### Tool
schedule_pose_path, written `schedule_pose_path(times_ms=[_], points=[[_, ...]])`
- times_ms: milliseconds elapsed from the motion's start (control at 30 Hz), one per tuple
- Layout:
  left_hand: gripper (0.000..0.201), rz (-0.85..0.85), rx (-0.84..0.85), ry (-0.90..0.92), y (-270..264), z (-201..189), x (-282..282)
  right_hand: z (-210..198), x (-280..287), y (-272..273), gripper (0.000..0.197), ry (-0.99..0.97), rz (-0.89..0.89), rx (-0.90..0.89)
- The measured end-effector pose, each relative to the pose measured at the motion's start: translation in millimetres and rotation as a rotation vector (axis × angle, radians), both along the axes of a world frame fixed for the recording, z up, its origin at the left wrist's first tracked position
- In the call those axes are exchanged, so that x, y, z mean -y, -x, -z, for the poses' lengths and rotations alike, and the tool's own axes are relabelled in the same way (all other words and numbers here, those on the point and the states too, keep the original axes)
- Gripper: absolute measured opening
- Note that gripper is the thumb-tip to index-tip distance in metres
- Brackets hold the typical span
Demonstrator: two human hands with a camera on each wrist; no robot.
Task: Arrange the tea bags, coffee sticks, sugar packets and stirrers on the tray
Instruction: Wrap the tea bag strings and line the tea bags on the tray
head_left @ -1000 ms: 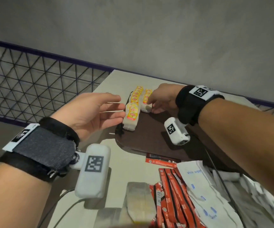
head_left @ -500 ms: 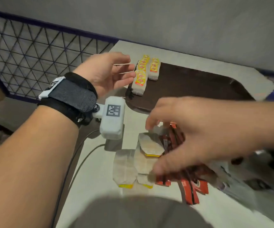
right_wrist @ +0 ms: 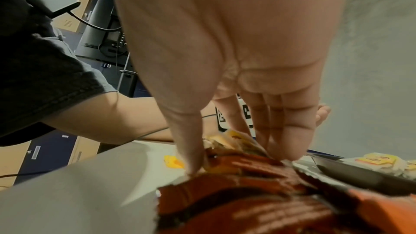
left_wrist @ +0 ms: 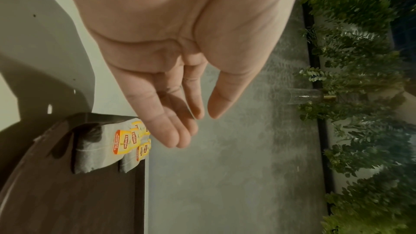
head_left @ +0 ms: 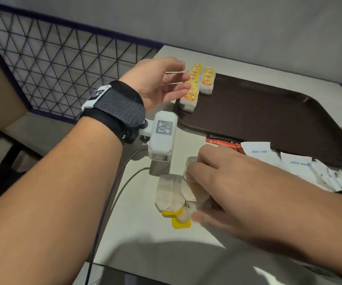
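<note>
A dark brown tray point(head_left: 258, 120) lies at the far right of the pale table. Several yellow-labelled tea bags point(head_left: 192, 89) sit in rows on its left end, also in the left wrist view as tea bags point(left_wrist: 121, 141). My left hand point(head_left: 183, 76) hovers beside them, fingers relaxed and holding nothing point(left_wrist: 198, 127). Loose tea bags point(head_left: 169, 194) lie near the table's front. My right hand point(head_left: 192, 192) is down on them, thumb and fingers closing round one point(right_wrist: 238, 159). Red coffee sticks point(head_left: 223, 143) and white sugar packets point(head_left: 258, 151) lie beside it.
A wire mesh fence point(head_left: 63, 68) runs along the left of the table. A cable point(head_left: 108, 202) trails over the table's left edge. Two thin pale lines point(head_left: 174, 72) show past my left fingers; I cannot tell what they are.
My right hand left the tea bags on the tray and came back to the loose pile near the front, closing on a tea bag. My left hand stayed by the tray's corner.
</note>
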State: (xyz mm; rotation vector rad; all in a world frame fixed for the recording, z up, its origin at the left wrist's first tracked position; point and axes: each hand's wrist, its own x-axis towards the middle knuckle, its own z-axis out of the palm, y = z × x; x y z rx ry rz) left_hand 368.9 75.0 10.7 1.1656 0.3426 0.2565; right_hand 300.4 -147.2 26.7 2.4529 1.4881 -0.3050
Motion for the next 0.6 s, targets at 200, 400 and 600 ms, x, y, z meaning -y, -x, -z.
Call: schedule_pose_path(times_ms=[200,400,600], points=[[0.007,0.023,0.006,0.002,0.0,-1.7,0.1,2.6,-0.3,-3.6,0.015,-0.152,-0.049,0.035],[0.009,0.053,0.019,-0.004,-0.3,-3.5,4.8,0.1,-4.1,-41.9,0.025,-0.402,0.062,-0.146],[0.036,0.284,-0.020,-0.109,2.2,-7.5,15.7,-27.4,1.1,-86.9,0.016,-0.778,0.415,-0.746]])
